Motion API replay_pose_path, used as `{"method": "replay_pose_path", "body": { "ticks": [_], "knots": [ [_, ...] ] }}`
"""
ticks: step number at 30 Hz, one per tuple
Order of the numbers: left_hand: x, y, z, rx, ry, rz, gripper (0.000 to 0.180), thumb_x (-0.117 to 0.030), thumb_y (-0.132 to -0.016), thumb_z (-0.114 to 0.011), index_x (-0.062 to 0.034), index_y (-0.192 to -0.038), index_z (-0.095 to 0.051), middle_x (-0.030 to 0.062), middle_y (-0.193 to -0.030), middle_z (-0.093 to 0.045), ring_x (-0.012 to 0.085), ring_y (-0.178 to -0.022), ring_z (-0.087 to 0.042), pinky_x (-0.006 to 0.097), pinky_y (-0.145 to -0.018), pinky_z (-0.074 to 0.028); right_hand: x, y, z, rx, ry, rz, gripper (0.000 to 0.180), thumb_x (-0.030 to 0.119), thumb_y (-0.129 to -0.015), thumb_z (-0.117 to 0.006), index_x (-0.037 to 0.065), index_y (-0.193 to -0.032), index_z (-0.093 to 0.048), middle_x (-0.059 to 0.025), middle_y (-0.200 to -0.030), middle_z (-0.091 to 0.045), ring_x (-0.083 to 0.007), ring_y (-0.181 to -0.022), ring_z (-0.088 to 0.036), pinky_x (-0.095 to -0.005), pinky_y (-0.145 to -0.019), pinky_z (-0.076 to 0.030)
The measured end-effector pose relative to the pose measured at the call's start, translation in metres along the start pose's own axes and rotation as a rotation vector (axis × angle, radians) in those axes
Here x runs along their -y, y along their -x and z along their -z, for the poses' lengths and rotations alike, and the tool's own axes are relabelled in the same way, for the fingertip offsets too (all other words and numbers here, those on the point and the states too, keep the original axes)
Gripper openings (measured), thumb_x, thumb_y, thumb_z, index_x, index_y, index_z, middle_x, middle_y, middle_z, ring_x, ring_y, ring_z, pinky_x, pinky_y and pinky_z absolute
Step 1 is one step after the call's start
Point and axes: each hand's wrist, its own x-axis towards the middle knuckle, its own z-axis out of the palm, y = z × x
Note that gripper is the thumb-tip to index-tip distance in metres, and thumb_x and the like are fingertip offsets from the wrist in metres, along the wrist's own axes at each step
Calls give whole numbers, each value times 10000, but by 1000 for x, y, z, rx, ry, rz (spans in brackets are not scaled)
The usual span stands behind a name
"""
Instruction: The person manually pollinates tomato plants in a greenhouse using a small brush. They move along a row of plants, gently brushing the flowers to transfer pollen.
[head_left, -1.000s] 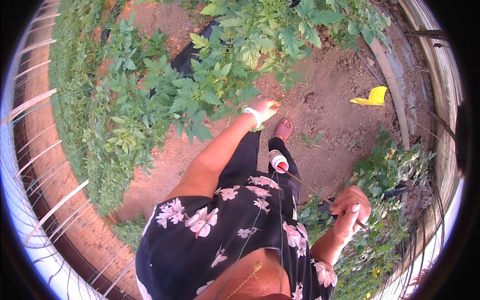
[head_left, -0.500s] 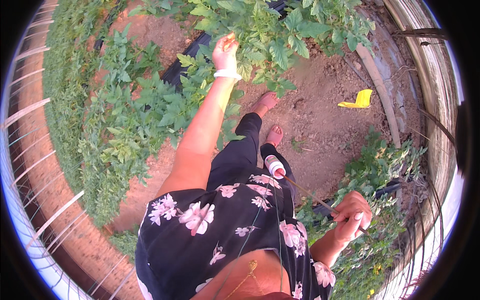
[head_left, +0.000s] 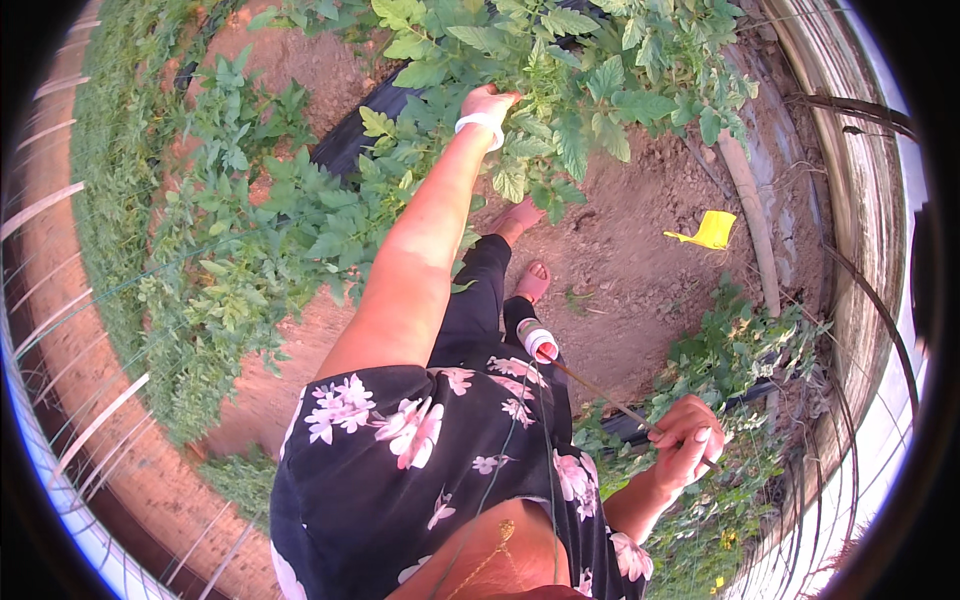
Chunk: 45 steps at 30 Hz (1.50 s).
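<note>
My left hand (head_left: 488, 103), a white band on its wrist, reaches up into the leafy green plant (head_left: 560, 70); its fingers are among the leaves and hidden, so what they hold is unclear. My right hand (head_left: 686, 440) is low at the right, closed around a thin stick (head_left: 600, 395) that runs up-left to a white and red spool (head_left: 540, 342) near my legs. My bare feet (head_left: 530, 282) stand on brown soil.
A row of green plants (head_left: 250, 250) runs along the left beside a black pipe (head_left: 345, 145). More plants (head_left: 730, 350) grow at the right. A yellow plastic piece (head_left: 708, 230) lies on the soil. Wires and a curved frame (head_left: 860, 230) border the right.
My left arm has stretched further up, from near my feet into the foliage. My right hand has stayed low at the right with the stick.
</note>
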Motion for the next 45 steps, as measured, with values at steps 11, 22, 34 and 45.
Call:
{"method": "replay_pose_path", "body": {
  "ticks": [11,22,34,45],
  "knots": [
    [34,-34,-16,-142,163,546,451,-259,-825,-749,54,-1132,-639,239,-1220,-627,347,-1036,-615,446,-919,-444,7,-1,-10,-10,57,-93,563,350,-1003,-442,69,-517,-483,-26,-445,-505,-157,-423,-483,-280,-455,-345],
    [61,29,-52,-391,338,85,276,-200,-903,-607,15,-1069,-655,233,-1068,-671,405,-1008,-627,411,-854,-495,13,-2,-16,60,113,-72,576,350,-1019,-410,67,-522,-477,-52,-433,-486,-172,-416,-476,-287,-447,-357],
    [30,90,-55,-229,-175,-658,314,-95,-788,-629,-142,-1094,-680,188,-1251,-587,370,-1152,-549,474,-977,-434,36,-1,0,23,27,88,500,274,-1047,-289,99,-593,-405,-32,-456,-349,-141,-449,-325,-310,-494,-319],
    [49,85,-47,-54,-343,-837,200,-151,-840,-635,6,-954,-686,220,-1227,-582,382,-1020,-618,459,-864,-518,74,-38,47,-287,-307,90,527,299,-1059,-231,167,-594,-439,-26,-440,-397,-120,-430,-293,-302,-530,-315]
  ]
}}
